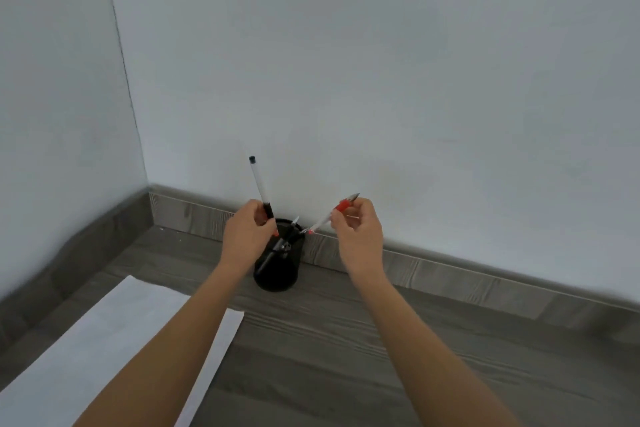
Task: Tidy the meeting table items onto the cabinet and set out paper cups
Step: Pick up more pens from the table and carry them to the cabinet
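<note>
Two plain white walls (381, 63) meet in a corner at the upper left, and below them runs a grey wood-grain table (346, 357) whose back and left edges are closed off by a low raised strip (450, 274) of the same grey wood. A large white sheet of paper (114, 340) lies flat on the front left part of the table, slanting from the front edge in towards the middle; the person's left forearm passes over its right side. A round black pen holder (277, 274) stands upright just in front of the back strip, nearer the back left corner than the right, and holds several dark pens (284, 246) that lean across its mouth, though how many is hard to tell. Both bare hands are raised over the holder, one on each side of it. The left hand (244, 236) is curled around the black grip of a clear-barrelled pen with a dark end cap (258, 180), which stands nearly upright with the cap at the top. The right hand (360, 236) pinches a clear pen with a red grip (341, 206) between thumb and fingertips; its metal tip points up and to the right, and its other end slants down to just beside the holder's rim.
</note>
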